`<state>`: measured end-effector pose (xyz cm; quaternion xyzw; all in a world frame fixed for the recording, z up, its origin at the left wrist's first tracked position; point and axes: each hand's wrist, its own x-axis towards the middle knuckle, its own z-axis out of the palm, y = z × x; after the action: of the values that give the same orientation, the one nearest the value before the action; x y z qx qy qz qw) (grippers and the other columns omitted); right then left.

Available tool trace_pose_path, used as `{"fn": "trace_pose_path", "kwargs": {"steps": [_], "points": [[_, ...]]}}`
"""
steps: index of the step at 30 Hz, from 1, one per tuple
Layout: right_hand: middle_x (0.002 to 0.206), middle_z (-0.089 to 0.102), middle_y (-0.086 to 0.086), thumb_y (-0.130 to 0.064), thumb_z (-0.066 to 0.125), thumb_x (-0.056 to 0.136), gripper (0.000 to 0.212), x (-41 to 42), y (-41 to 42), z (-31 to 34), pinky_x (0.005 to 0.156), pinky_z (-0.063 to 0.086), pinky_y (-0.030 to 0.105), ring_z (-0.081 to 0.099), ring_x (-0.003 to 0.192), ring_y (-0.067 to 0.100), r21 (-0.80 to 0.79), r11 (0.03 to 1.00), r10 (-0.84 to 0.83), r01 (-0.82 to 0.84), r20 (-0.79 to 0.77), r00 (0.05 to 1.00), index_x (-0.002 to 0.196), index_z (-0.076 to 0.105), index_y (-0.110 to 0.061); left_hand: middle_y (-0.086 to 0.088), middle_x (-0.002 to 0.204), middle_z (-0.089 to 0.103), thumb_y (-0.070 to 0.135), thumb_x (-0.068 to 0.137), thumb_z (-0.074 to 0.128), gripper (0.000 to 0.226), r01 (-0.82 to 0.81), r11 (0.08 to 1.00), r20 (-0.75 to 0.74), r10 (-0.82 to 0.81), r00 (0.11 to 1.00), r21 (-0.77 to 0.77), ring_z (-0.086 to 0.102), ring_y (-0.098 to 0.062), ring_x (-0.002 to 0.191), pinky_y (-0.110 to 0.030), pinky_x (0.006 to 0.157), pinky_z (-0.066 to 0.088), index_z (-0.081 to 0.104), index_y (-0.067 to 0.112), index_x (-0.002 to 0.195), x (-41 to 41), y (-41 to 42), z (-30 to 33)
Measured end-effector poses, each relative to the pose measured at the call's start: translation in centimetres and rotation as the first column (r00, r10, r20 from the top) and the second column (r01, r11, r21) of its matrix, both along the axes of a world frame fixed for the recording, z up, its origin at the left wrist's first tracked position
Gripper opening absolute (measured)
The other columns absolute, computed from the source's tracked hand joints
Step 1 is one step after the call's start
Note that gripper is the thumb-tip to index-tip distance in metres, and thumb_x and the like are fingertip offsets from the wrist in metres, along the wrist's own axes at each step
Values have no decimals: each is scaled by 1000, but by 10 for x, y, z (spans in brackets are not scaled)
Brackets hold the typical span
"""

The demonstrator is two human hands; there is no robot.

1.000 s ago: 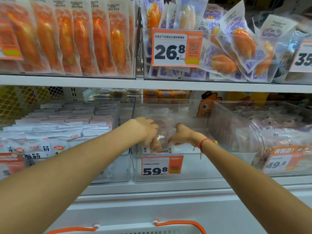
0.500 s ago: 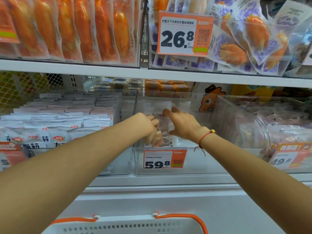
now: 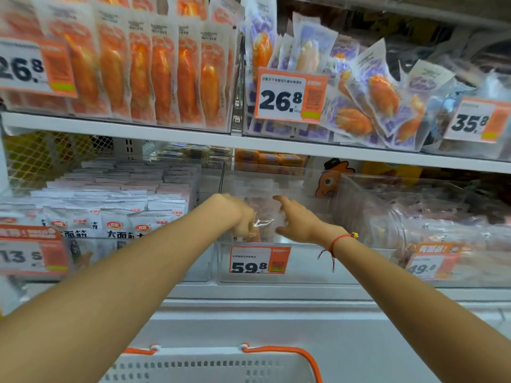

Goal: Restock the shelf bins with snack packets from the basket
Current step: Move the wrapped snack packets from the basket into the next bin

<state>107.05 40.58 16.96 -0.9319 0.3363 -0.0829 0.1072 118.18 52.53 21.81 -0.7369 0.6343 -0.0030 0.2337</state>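
Both hands (image 3: pixel 264 217) higher, right hand (image 3: pixel 297 219) now spread.

Single head-worn view, facing forward and slightly down at shelf bins (image 3: pixel 276 272), close, arm's reach.

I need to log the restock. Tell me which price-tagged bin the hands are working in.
The clear bin tagged 59.8, middle of the lower shelf. Both the left hand and right hand reach into it; the 13 and 49 bins beside it are untouched.
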Motion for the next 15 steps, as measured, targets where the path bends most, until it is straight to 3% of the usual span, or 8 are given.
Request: {"fn": "trace_pose_path", "kwargs": {"steps": [4,7,9,11,15], "points": [[133,48,9,-21,63,87,57,-21,24,9,95,47,40,51,116,25,-96,994,-27,43,167,986,139,38,-16,3,129,58,26,95,44,34,43,959,-235,-112,965,-280,54,-20,114,-31,83,42,55,30,128,-2,30,1],[118,54,3,-21,62,88,38,-34,51,16,87,50,36,54,104,18,-187,981,21,50,363,931,125,52,-18,13,120,62,26,93,49,30,-77,849,-445,-194,874,-523,57,-10,105,-28,81,44,61,35,119,-8,60,-8],[101,57,-5,-21,62,88,25,-41,68,18,79,53,35,57,88,13,-166,986,55,21,437,898,113,59,-23,18,111,64,23,93,50,28,-173,761,-505,-226,833,-625,57,-6,96,-27,78,44,64,38,113,-11,81,-16],[86,59,-10,-20,62,87,13,-46,84,15,72,54,34,59,77,10,-114,993,55,-5,441,896,99,65,-26,20,101,63,23,94,50,26,-248,712,-537,-212,816,-657,56,-4,91,-26,76,44,65,39,109,-12,99,-27],[73,66,-2,-14,61,88,10,-49,109,-5,61,54,24,63,65,12,148,986,33,-78,285,958,85,68,-22,23,101,64,23,94,51,25,-359,737,-644,-135,753,-573,58,-2,91,-28,81,49,64,39,107,-6,128,-64]]}}
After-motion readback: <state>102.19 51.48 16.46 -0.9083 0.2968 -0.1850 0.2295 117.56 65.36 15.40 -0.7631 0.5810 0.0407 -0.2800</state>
